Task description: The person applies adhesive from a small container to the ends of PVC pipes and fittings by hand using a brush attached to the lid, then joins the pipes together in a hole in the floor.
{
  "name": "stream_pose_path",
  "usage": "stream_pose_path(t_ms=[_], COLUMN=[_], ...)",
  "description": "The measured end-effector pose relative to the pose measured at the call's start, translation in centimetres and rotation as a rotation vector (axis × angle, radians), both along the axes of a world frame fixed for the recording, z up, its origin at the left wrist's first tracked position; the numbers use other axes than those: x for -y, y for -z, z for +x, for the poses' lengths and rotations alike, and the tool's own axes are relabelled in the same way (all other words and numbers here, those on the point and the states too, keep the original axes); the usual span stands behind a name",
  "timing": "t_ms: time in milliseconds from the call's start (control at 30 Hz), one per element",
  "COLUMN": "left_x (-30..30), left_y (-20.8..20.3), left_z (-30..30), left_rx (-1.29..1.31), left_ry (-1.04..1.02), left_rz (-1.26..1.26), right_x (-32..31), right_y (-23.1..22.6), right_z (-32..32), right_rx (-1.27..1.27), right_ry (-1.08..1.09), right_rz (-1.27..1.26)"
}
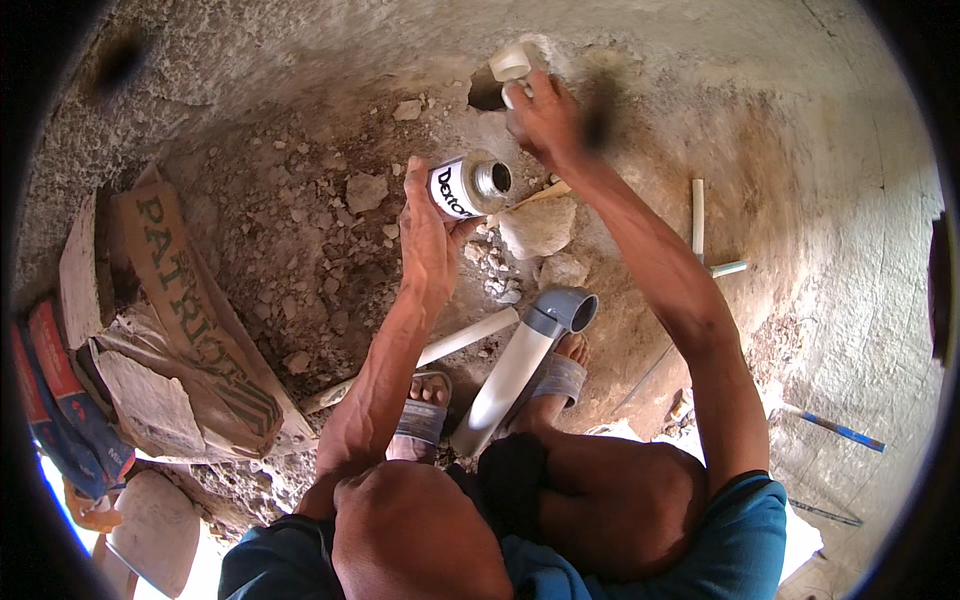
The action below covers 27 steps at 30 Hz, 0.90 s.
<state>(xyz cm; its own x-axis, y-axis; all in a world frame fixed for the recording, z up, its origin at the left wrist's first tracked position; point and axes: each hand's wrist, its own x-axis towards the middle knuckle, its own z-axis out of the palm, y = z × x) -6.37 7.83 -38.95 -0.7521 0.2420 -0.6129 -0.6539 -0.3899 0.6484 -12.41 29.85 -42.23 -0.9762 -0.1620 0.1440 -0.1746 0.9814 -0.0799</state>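
My left hand (428,235) is wrapped round a small metal can (462,188) with a white label. The can is tilted, and its round screw neck is uncapped. Farther off and to the right, my right hand (550,125) reaches to a hole (487,92) at the foot of the wall. Its fingers are closed on a small whitish piece, mostly hidden by them, whose kind I cannot make out. Just beyond those fingertips a cream pipe end (510,63) sticks out by the hole; whether they touch it is unclear.
A pale pipe with a grey elbow (566,311) leans between my feet. A thinner white pipe (468,337) lies to its left. Near the can are a big stone (540,226) and rubble. A brown paper sack (190,310) stands left; a short white pipe (698,220) lies right.
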Motion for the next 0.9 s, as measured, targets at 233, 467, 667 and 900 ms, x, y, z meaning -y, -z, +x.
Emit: stream_pose_path(t_ms=[233,467,667,900], left_x=[-0.1,0.5,0.4,-1.1], left_y=[0.2,1.1,0.7,-0.1], left_z=[-0.7,-3.2,-5.7,-5.6], left_rx=[0.065,0.054,-0.098,-0.241], left_ry=[-0.036,-0.099,-0.027,0.088], left_rz=[0.034,0.101,-0.006,0.014], right_x=[-1.6,-0.6,0.8,2.2], right_y=[-2.3,-9.2,-16.2,-16.5], right_z=[0.2,3.9,9.2,10.8], right_rx=[-0.257,-0.138,-0.073,-0.312], right_ry=[0.105,0.27,0.095,-0.044], right_rz=[-0.246,-0.681,-0.847,-0.441])
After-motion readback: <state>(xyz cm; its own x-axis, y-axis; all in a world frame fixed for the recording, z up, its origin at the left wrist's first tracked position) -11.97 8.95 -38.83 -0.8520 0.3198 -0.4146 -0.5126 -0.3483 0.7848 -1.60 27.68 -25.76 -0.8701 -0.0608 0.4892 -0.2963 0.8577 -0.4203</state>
